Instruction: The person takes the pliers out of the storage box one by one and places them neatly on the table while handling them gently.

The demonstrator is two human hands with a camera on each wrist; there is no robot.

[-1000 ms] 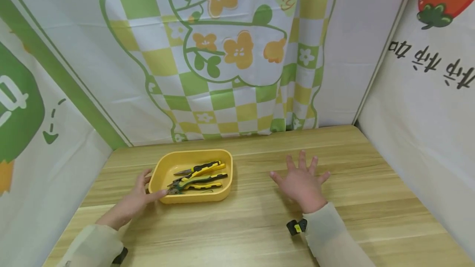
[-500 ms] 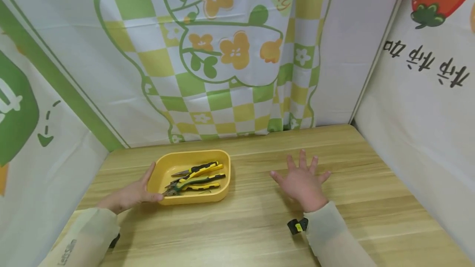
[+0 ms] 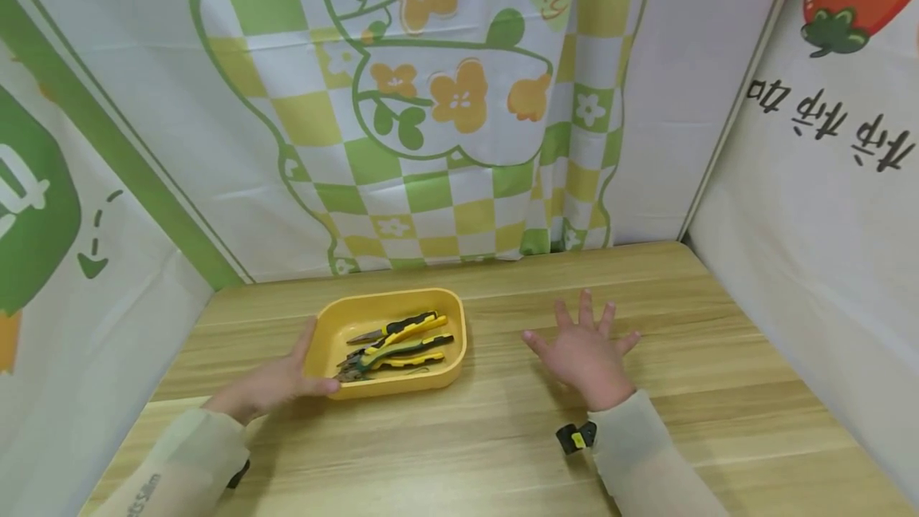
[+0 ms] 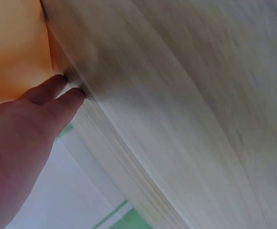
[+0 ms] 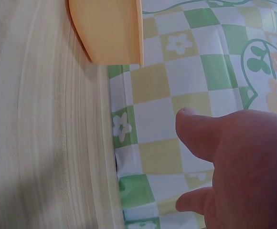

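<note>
Tray (image 3: 402, 387) of pliers (image 3: 408, 348) touched by left hand, right hand spread apart

Yellow, round-cornered and open-topped, the tray sits on the left part of the bench (image 3: 474, 453), nearer its far edge than its near one. Several pliers lie in it in a loose heap, jaws pointing left and yellow, black and green handles pointing right; they overlap too much to count surely.

The left hand (image 3: 280, 383) is at the tray's left end, thumb along the near left corner and a finger against the left wall. Its grip is spread, with straight digits touching the tray rather than wrapped round it.

Well to the right, the right hand (image 3: 583, 353) is over the bench, fingers fanned out toward the far side, its grip wide and holding nothing. A black band (image 3: 577, 439) with a yellow patch shows by the right sleeve (image 3: 635, 433).

Beyond the far edge hangs a green, yellow and white checked cloth (image 3: 438, 190).
</note>
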